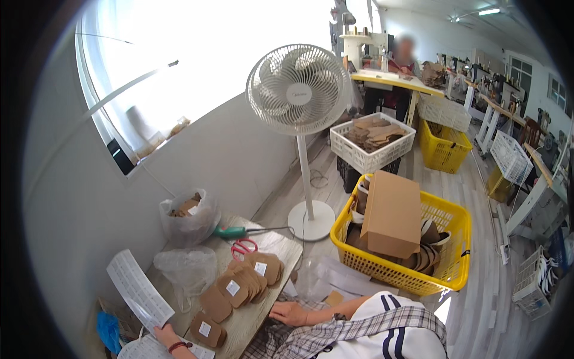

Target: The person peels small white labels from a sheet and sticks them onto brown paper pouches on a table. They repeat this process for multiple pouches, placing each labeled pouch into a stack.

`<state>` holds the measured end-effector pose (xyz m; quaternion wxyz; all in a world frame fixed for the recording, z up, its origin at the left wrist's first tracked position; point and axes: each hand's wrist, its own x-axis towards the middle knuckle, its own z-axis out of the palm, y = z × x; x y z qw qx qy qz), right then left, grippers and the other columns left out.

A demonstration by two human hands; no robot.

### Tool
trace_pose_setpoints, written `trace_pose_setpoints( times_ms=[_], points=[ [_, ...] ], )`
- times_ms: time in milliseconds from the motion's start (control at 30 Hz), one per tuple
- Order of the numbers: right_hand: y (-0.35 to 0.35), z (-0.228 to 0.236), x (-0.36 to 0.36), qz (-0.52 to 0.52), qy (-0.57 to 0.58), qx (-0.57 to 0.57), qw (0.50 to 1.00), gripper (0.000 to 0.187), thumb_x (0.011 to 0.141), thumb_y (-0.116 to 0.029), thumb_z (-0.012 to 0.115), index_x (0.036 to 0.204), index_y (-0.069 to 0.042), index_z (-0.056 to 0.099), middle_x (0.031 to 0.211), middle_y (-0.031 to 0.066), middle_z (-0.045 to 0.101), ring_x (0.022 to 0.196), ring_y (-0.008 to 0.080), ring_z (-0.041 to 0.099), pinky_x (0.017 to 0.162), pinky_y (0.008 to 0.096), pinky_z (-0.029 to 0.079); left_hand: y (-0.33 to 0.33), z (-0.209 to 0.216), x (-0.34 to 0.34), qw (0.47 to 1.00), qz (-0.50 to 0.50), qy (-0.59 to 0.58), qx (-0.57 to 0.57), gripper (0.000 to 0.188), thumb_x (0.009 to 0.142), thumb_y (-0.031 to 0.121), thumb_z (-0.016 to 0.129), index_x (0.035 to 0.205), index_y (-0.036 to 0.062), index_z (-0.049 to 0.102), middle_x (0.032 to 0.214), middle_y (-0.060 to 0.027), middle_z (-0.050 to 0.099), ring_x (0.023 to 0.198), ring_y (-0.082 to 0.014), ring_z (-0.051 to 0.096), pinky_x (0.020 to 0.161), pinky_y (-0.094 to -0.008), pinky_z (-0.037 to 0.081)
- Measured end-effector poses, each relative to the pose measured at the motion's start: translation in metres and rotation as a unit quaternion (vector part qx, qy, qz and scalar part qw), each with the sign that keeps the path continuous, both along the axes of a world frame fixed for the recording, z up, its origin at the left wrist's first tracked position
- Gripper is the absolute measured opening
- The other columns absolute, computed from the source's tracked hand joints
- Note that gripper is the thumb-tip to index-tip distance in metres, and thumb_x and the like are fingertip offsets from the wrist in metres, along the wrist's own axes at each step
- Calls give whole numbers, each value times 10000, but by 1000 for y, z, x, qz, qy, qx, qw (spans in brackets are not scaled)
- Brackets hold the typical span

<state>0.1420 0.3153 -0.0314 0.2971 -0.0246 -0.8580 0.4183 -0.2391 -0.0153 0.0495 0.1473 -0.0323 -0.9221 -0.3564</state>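
Sheet (140, 291) in left hand (166, 336), small markings (133, 276) illegible

Daylight glare whites out the window (203, 42), fisheye distortion bends edges, and black vignetting darkens the corners.

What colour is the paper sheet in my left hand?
The sheet is white with greyish print; head view.

The left hand (164, 334) pinches at the near left; the right hand (289, 313) lies farther right, loosely curled.
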Motion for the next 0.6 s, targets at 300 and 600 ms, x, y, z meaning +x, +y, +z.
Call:
trace_pose_setpoints(
  times_ms=[300, 600],
  points=[
    [-1, -2, -5, 8, 18, 1, 1000, 180, 1011, -238, 629, 1013, -61, 661, 944, 107, 632, 867, 314, 669, 740, 398, 543, -3, -54, -56, 532, 133, -275, 790, 414, 1028, 247, 446, 1301, -36, 579, 1287, -226, 635, 1162, -427, 638, 975, -598, 529],
    [6, -2, 3, -11, 11, 16, 1000, 173, 1001, -236, 646, 983, -65, 666, 894, 109, 616, 824, 322, 660, 704, 408, 534, 13, -61, -36, 579, 117, -350, 727, 435, 1103, 312, 333, 1295, -19, 540, 1100, -212, 720, 896, -389, 727, 682, -436, 654]
  ],
)
